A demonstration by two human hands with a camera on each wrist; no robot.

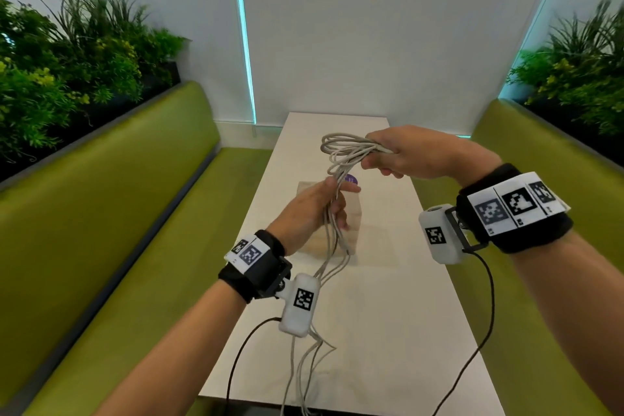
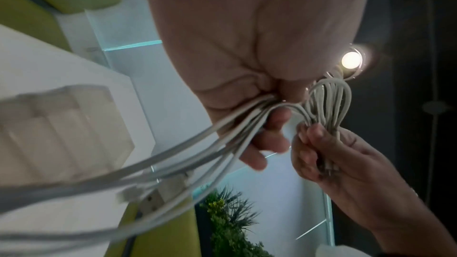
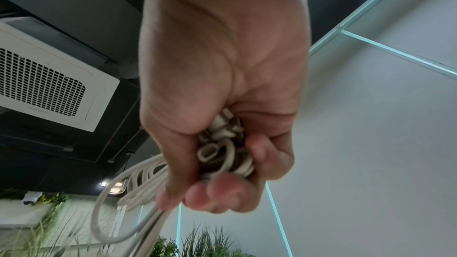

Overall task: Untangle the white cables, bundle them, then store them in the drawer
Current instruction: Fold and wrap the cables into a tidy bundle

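Several white cables (image 1: 341, 159) hang in the air above the white table (image 1: 388, 331). My right hand (image 1: 398, 154) grips the looped coils and plug ends, seen packed in its fist in the right wrist view as white cables (image 3: 222, 149). Lower and to the left, my left hand (image 1: 317, 209) is curled round the loose strands, which trail down past the wrist over the table's near edge. The left wrist view shows those white cables (image 2: 222, 134) leaving the left hand (image 2: 247, 85), with the right hand (image 2: 329, 149) holding the loops. A small pale drawer box (image 1: 341, 233) stands on the table behind the hands.
Green padded benches (image 1: 118, 230) run along both sides of the narrow table, with plants (image 1: 67, 71) behind them. A purple round thing (image 1: 351, 178) peeks out behind the cables. Black wrist-camera leads (image 1: 486, 297) hang over the table.
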